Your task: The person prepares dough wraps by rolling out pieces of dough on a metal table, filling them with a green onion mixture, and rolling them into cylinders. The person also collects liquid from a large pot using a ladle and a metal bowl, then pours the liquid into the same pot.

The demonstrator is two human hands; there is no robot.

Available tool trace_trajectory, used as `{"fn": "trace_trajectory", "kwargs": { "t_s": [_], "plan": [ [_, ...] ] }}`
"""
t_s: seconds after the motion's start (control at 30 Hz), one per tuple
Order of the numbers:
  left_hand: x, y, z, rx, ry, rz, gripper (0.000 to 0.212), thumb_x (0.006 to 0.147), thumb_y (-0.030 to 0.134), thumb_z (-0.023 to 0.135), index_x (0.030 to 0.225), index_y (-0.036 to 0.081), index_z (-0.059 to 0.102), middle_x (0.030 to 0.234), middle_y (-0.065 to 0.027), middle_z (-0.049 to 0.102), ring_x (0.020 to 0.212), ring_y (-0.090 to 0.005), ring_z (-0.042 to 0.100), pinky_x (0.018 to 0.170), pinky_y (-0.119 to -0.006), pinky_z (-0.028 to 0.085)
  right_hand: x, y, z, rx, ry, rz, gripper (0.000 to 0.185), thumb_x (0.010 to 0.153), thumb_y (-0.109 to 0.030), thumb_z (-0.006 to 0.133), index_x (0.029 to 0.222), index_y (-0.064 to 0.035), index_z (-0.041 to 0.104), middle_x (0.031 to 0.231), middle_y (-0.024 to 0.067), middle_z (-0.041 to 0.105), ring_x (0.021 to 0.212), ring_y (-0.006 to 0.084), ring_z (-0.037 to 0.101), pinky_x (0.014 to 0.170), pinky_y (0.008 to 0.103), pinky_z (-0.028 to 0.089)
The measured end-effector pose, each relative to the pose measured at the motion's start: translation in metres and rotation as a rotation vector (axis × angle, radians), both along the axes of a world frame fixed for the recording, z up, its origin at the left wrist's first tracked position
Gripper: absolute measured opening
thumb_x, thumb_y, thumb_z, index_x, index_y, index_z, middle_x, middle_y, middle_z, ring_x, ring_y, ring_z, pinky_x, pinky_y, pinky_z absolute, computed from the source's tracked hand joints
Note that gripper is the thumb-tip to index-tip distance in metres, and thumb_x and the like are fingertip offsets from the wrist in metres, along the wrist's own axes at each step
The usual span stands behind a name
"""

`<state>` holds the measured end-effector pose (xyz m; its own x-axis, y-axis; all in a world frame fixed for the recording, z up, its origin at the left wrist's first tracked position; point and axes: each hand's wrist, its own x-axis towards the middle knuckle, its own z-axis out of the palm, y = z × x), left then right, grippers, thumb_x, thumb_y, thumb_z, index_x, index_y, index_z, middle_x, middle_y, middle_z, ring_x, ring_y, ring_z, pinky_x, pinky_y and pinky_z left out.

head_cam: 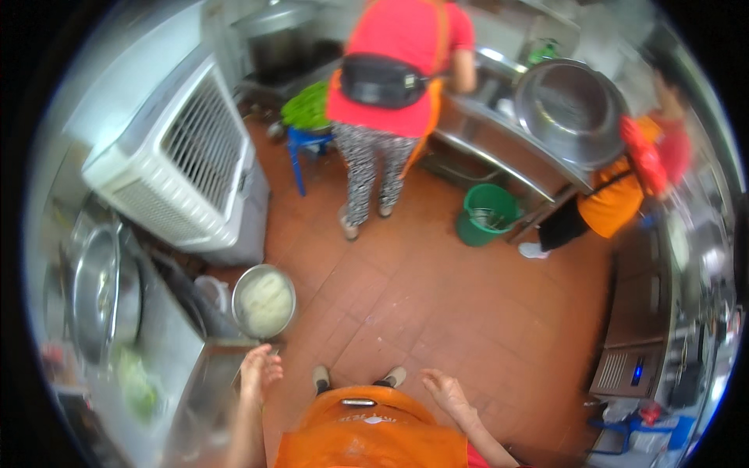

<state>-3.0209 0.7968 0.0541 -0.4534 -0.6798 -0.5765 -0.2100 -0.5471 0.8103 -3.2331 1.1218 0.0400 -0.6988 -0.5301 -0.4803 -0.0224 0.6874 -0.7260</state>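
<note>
Both hands are held apart on either side of an orange apron [363, 430]. My left hand [258, 371] holds nothing, its fingers loosely spread, near the corner of a stainless steel counter [196, 386]. A round metal bowl [235, 304] with pale contents lies just beyond it. My right hand [445, 391] hangs over the tiled floor [409, 304] with nothing in it and its fingers slightly bent.
A large air cooler [202, 146] stands at the left. Ahead, a person in a red shirt [398, 35] faces a steel sink unit [485, 140]. A green bucket [477, 225] stands beneath it. Another person [620, 193] is at the right, by a large metal basin [567, 105].
</note>
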Motion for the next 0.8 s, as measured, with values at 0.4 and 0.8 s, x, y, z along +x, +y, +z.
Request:
{"fn": "trace_trajectory", "kwargs": {
  "t_s": [0.4, 0.8],
  "plan": [
    [-0.102, 0.064, -0.044, -0.156, -0.085, -0.642, 0.024, 0.088, 0.016, 0.048, 0.110, 0.005, 0.051, 0.084, -0.0081, 0.061, 0.068, -0.0148, 0.058, 0.060, -0.027, 0.050, -0.034, 0.082, -0.019, -0.035, 0.002, -0.206, 0.028, 0.085, -0.021, 0.053, 0.110, -0.0083, 0.056, 0.101, 0.0136, 0.061, 0.094, 0.0251, 0.059, 0.081, 0.0333, 0.047],
    [-0.245, 0.068, -0.146, -0.235, 0.059, -0.832, 0.021, 0.088, 0.012, 0.049, 0.106, 0.004, 0.053, 0.087, -0.0105, 0.062, 0.076, -0.0186, 0.060, 0.065, -0.029, 0.051, -0.116, 0.108, -0.021, 0.028, 0.068, -0.363, 0.027, 0.084, -0.020, 0.055, 0.106, -0.0042, 0.057, 0.096, 0.0151, 0.063, 0.089, 0.0271, 0.061, 0.078, 0.0329, 0.048]
  ]
}}
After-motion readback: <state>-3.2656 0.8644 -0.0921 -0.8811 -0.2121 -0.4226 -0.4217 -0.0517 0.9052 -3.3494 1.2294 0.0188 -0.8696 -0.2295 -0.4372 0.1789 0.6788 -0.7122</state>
